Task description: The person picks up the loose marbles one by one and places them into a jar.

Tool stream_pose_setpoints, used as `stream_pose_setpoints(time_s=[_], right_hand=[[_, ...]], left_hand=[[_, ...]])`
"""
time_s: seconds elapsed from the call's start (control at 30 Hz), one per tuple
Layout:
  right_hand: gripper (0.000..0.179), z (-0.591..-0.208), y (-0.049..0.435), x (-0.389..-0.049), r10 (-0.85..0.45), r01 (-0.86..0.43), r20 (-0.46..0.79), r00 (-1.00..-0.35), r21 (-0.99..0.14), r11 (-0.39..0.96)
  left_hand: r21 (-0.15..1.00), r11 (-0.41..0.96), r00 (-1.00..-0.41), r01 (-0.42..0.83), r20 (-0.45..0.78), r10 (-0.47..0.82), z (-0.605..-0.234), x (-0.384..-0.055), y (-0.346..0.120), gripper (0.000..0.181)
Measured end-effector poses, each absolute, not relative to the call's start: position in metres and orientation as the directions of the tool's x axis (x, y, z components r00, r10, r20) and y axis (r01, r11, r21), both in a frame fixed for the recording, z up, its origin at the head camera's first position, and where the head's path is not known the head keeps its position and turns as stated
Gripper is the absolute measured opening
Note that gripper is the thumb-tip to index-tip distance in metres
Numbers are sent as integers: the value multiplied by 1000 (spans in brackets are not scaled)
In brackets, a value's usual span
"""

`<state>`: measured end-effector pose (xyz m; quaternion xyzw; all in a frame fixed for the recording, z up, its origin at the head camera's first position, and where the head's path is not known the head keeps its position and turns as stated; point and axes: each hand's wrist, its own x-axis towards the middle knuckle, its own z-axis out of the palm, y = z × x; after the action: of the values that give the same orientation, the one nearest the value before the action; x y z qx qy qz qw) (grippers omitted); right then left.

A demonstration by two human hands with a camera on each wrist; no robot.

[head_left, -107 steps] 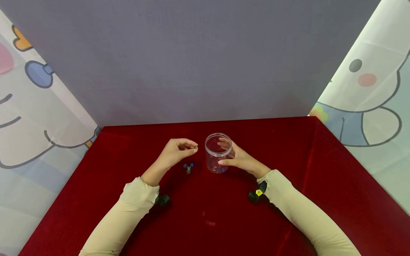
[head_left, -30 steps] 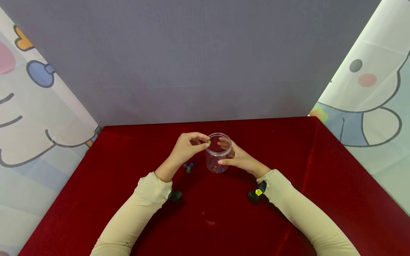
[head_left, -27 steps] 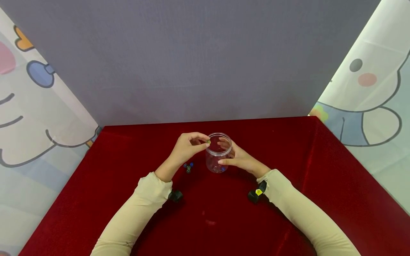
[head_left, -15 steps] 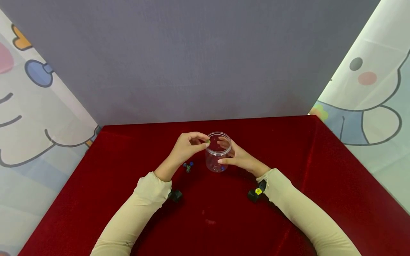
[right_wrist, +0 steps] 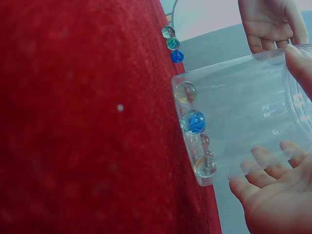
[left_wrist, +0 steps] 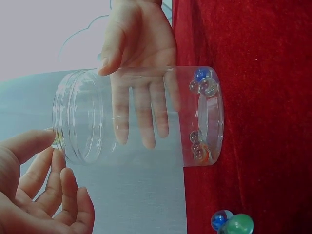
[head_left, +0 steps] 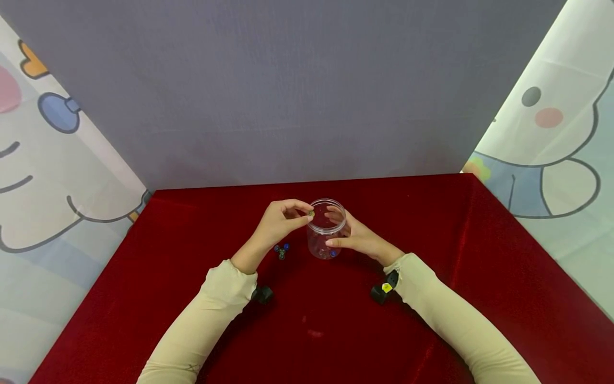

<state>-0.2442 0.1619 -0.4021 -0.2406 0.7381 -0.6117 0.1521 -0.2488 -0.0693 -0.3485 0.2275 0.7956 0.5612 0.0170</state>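
A clear plastic jar [head_left: 317, 244] without a lid stands upright on the red cloth. My right hand [head_left: 363, 241] holds it from the right, thumb in front and fingers round the far side. At the left of the jar's rim my left hand [head_left: 279, 221] pinches a small yellowish marble [head_left: 312, 213] between thumb and fingertips. Inside the jar, a blue marble [right_wrist: 194, 122] and several clear ones lie on the bottom, plain in the right wrist view. A small cluster of blue and green marbles [head_left: 281, 251] sits on the cloth left of the jar.
Red velvety cloth [head_left: 307, 330] covers the table, which ends at a grey backdrop [head_left: 307, 106]. Cartoon-printed sheets hang on both sides. Each wrist wears a black camera, such as the right wrist's device [head_left: 381, 293].
Since the earliest frame my left hand has moved right with the marble, from beside the jar to its rim. Over the last second both hands have stayed still.
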Motion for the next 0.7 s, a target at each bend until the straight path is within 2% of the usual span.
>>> stream_pose_setpoints(time_s=[0.4, 0.7], right_hand=[[89, -404, 162, -245, -545, -183, 78, -835, -973, 141], [89, -403, 162, -243, -542, -186, 79, -837, -972, 146]], left_hand=[[908, 259, -898, 330, 218, 383, -350, -250, -70, 25], [904, 262, -898, 338, 226, 379, -349, -249, -70, 20]])
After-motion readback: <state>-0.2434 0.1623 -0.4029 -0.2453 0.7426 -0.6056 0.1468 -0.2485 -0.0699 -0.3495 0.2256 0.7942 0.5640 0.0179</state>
